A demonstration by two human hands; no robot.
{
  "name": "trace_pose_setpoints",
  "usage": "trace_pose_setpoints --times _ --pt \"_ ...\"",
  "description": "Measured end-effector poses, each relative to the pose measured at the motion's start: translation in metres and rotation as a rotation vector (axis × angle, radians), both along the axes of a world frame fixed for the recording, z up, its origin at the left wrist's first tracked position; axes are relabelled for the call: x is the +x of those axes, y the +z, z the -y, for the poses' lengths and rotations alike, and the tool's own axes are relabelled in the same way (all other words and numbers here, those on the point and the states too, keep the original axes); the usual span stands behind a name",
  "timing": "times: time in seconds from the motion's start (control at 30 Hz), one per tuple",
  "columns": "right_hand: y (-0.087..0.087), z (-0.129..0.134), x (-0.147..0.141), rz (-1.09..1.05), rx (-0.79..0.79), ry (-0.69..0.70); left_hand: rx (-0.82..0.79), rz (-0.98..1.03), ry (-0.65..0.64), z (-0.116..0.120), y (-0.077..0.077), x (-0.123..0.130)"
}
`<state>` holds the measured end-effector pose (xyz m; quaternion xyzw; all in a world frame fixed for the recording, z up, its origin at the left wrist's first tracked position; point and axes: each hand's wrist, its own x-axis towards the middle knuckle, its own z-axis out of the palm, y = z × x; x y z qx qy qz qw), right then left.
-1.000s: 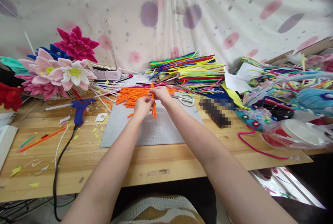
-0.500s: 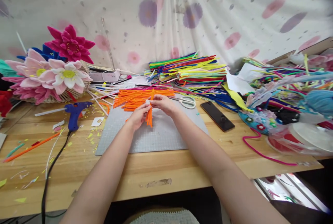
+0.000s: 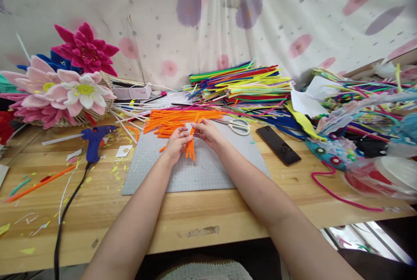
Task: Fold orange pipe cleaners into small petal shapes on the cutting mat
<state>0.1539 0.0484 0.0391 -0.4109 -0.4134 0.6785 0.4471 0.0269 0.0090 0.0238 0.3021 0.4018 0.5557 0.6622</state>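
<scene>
A small bunch of orange strips (image 3: pixel 190 149) hangs between my two hands, over the grey cutting mat (image 3: pixel 208 176). My left hand (image 3: pixel 177 143) has its fingers closed round the bunch from the left. From the right, my right hand (image 3: pixel 206 132) pinches the upper part of the same strips. Behind my hands a pile of orange strips (image 3: pixel 176 118) covers the back of the mat. Scissors with pale handles (image 3: pixel 239 126) lie at the mat's back right.
On the left are a blue glue gun (image 3: pixel 93 145) with a black cord, and felt flowers (image 3: pixel 83 91). A phone (image 3: pixel 278 145) lies right of the mat. Coloured stems (image 3: pixel 241 82) are heaped behind, with a plastic-wrapped container (image 3: pixel 381 176) at far right.
The view has shifted slightly. The white piece seen between my fingertips earlier no longer shows, and my left fingers now cover more of the orange bunch.
</scene>
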Motion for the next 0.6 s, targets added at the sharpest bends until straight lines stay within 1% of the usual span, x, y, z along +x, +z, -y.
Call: trace_pose_setpoints --times 0.07,0.17,0.23,0.3,0.4,0.5,0.6 --pt "0.002 0.002 0.004 -0.023 0.07 0.119 -0.053 0.092 -0.039 -0.001 0.002 -0.003" --pt "0.007 0.004 0.012 0.122 0.276 0.284 -0.106 0.22 -0.172 -0.001 0.006 -0.01" --pt "0.01 0.002 0.016 0.264 0.423 0.321 -0.144 0.316 -0.265 0.0 0.009 -0.014" --pt "0.013 0.001 0.019 0.363 0.505 0.354 -0.203 0.413 -0.338 0.002 0.011 -0.015" --pt "0.017 -0.001 0.019 0.39 0.523 0.433 -0.276 0.56 -0.398 0.004 0.011 -0.014" --pt "0.021 0.0 0.016 0.398 0.535 0.425 -0.309 0.696 -0.395 0.006 0.009 -0.012" --pt "0.027 0.0 0.012 0.466 0.566 0.417 -0.386 0.776 -0.396 0.007 0.009 -0.013"
